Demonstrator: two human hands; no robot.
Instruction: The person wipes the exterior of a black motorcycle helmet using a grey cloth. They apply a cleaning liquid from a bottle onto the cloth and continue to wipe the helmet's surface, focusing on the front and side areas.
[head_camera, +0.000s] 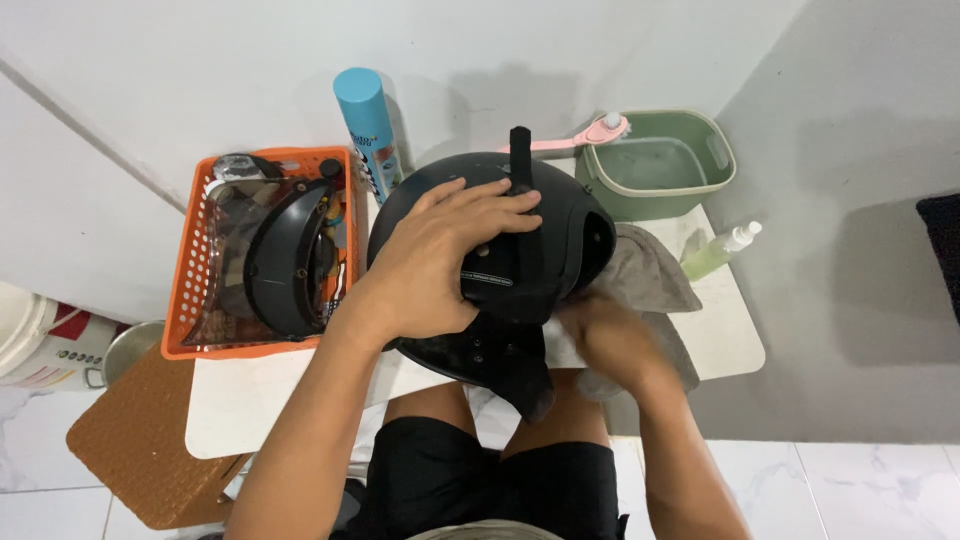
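Observation:
A black helmet (560, 215) sits on a small white table (240, 400) in front of me, its shell toward the wall. My left hand (440, 260) lies spread flat over the top of the helmet and presses on it. Low at the helmet's right side, my right hand (610, 335) is closed on a white cloth (562, 345). A grey towel (650, 280) lies under and behind that hand. A black strap (520, 160) runs over the helmet's crown.
An orange basket (190, 290) at the left holds a dark visor and small parts. A blue spray can (368, 125), a green tub (660, 165) with a pink brush (600, 132), and a pale green spray bottle (722, 250) stand around. A brown mat (140, 440) lies on the floor.

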